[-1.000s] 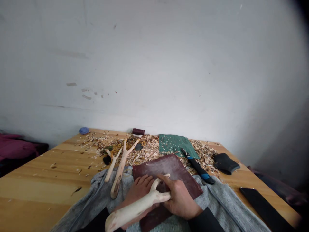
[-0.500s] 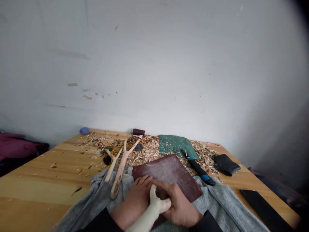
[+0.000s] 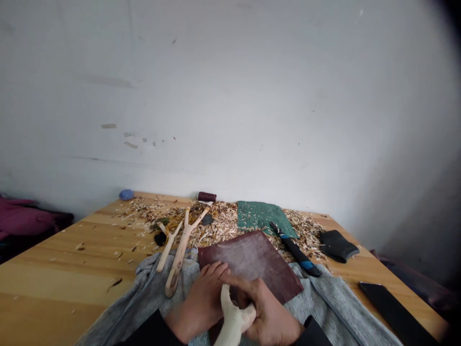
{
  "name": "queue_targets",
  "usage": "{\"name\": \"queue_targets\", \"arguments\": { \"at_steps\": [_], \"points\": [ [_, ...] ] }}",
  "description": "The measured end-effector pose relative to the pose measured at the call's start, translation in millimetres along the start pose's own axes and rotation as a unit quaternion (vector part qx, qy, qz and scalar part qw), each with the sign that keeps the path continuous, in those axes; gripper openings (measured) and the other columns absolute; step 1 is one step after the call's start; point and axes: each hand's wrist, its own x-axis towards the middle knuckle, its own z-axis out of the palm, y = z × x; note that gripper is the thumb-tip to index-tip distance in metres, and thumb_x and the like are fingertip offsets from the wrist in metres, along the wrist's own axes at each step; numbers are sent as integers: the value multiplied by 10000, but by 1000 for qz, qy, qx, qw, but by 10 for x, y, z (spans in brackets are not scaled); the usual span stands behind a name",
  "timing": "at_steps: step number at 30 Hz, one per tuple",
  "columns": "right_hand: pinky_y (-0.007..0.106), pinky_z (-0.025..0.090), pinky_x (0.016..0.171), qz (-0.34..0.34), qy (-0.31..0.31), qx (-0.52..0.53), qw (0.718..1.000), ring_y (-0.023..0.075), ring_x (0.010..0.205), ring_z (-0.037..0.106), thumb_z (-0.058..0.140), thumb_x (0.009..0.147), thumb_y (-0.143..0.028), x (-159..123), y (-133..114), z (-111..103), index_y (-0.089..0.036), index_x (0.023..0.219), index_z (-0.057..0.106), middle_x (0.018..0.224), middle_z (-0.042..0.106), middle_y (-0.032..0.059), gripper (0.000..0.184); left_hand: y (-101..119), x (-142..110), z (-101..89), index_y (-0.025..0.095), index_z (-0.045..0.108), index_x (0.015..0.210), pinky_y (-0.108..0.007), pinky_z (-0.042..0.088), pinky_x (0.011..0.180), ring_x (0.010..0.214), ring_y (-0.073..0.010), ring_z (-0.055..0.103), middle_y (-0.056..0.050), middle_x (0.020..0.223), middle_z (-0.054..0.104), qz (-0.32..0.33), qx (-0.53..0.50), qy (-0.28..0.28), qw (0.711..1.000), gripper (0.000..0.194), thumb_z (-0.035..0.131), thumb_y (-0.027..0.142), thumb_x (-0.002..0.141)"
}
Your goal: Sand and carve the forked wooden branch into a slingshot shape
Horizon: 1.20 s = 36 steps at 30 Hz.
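Holds, in the right hand (image 3: 269,315), a pale forked stick (image 3: 232,326), low at the bottom of the view, over a dark red sheet (image 3: 261,259). Looks cream-white and smooth, stripped of bark, with two short blunt prongs and a thick handle running out of sight below. Closed about the right prong with that hand, forefinger stretched across toward the other fingertips. To the left, close beside the stick, a left hand (image 3: 200,307) laid flat on the sheet, fingers extended and close together, with no grip on anything.

Across the sheet, a haze of whitish dust; beneath it, grey cloth (image 3: 342,298) over the counter (image 3: 72,269). Just left, a larger forked stick (image 3: 183,252), yellower, with a brown-marked butt, and a smaller one beside it. Farther right, a black tool (image 3: 297,251) with blue bands, any lettering too small to read.
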Motion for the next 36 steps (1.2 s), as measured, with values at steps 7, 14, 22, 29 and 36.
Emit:
{"name": "queue_targets", "arguments": {
  "at_steps": [7, 14, 22, 29, 36],
  "points": [
    [256, 486, 697, 56, 37, -158, 985, 186, 770, 648, 585, 712, -224, -33, 199, -164, -182, 1322, 503, 886, 689, 40, 617, -21, 71, -15, 216, 546, 1298, -467, 392, 1039, 1255, -312, 491, -77, 1357, 562, -15, 22, -14, 1000, 429, 505, 314, 882],
    [226, 454, 598, 58, 20, -137, 989, 151, 637, 603, 608, 722, -274, -28, 146, -137, -201, 1330, 499, 815, 680, 18, 622, 71, 35, -136, 221, 562, 1268, -453, 407, 1027, 1226, -299, 515, -77, 1321, 591, -15, 24, 3, 1000, 416, 555, 328, 866],
    [198, 319, 481, 9, 22, 9, 1000, 85, 524, 354, 610, 717, -264, -18, 8, -54, -171, 1207, 584, 609, 413, -66, 500, 59, -15, -127, 202, 602, 1232, -475, 356, 1079, 1245, -343, 493, -96, 1326, 585, -18, -20, 6, 1000, 443, 563, 346, 814],
    [206, 366, 508, 10, 32, -26, 999, 94, 540, 388, 600, 743, -299, -33, 48, -67, -183, 1201, 592, 626, 448, -60, 472, -46, -3, 58, 238, 580, 1262, -484, 354, 1072, 1260, -339, 481, -77, 1367, 555, -13, -14, 11, 1000, 465, 566, 338, 808],
    [225, 461, 629, 62, 36, -142, 987, 145, 660, 595, 565, 725, -222, -42, 148, -148, -206, 1288, 532, 814, 676, -1, 564, -29, 18, -1, 239, 535, 1297, -461, 378, 1043, 1245, -312, 496, -83, 1365, 552, -7, 8, -4, 1000, 467, 551, 334, 840]
  ]
}}
